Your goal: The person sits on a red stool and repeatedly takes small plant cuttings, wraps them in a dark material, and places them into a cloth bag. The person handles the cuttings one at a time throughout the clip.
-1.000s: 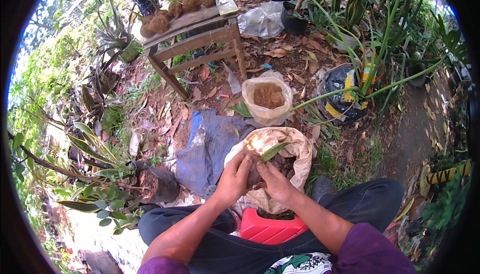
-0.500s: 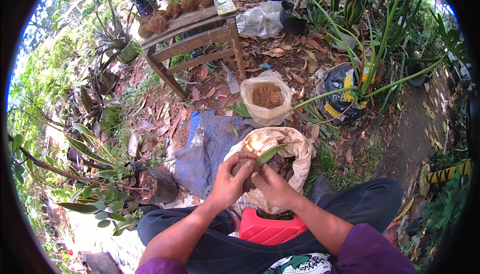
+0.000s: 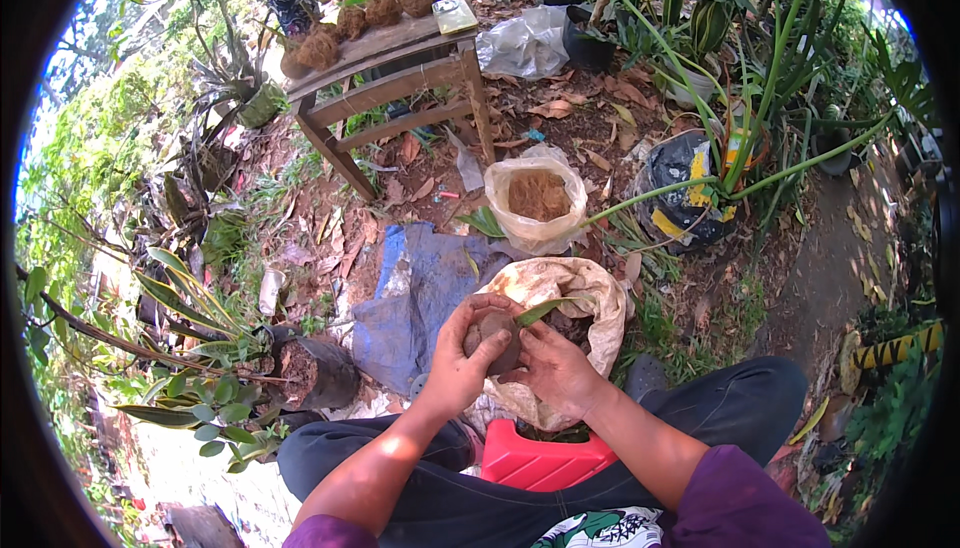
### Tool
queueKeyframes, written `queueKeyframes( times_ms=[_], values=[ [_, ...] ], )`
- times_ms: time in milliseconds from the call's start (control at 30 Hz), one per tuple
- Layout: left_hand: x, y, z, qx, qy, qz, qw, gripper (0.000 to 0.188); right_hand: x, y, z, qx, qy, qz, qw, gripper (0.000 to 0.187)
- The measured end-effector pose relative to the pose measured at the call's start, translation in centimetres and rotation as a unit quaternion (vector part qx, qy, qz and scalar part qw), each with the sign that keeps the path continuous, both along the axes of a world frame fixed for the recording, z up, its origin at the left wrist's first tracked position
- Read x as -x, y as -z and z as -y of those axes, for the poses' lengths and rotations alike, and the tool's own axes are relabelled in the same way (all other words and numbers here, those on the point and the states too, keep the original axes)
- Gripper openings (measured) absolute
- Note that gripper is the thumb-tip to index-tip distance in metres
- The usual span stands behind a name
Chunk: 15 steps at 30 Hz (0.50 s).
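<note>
A rounded ball of dark soil [image 3: 499, 338] sits between my two hands, above an open cream sack [image 3: 606, 320] with dark soil in it. My left hand [image 3: 458, 356] curls round the ball's left side, thumb across its front. On the other side my right hand [image 3: 556, 373] presses its fingers against the ball, its fingertips partly hidden. A green leaf [image 3: 541, 311] sticks out from the top of the ball, pointing right, close to the right fingers.
Beyond the sack stands a clear plastic bag [image 3: 536, 196] of brown fibre. A blue tarp [image 3: 425, 283] lies left. A wooden bench [image 3: 385, 70] bears several fibre-wrapped root balls [image 3: 382, 10]. A red plastic stool [image 3: 540, 456] is between my legs; a black-and-yellow pot [image 3: 683, 193] stands right.
The soil ball has turned and its face shows more between my hands. My right hand has shifted lower along its side, and the leaf now leans flatter to the right.
</note>
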<state>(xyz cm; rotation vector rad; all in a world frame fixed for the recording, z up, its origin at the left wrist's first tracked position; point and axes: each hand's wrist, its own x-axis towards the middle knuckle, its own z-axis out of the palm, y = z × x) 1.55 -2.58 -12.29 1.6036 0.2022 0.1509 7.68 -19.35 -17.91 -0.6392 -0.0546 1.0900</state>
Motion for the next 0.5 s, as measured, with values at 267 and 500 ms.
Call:
queueKeyframes(
  times_ms=[267,500],
  values=[
    [-0.6,-2.0,-0.1,-0.399,0.032,0.077,0.913,0.072,-0.8,-0.9,0.0,-0.065,0.042,-0.106,0.991,0.050],
    [-0.5,-1.7,0.6,-0.387,-0.033,0.111,0.915,0.070,0.0,0.1,0.2,-0.041,0.026,-0.174,0.984,0.036]
  ],
)
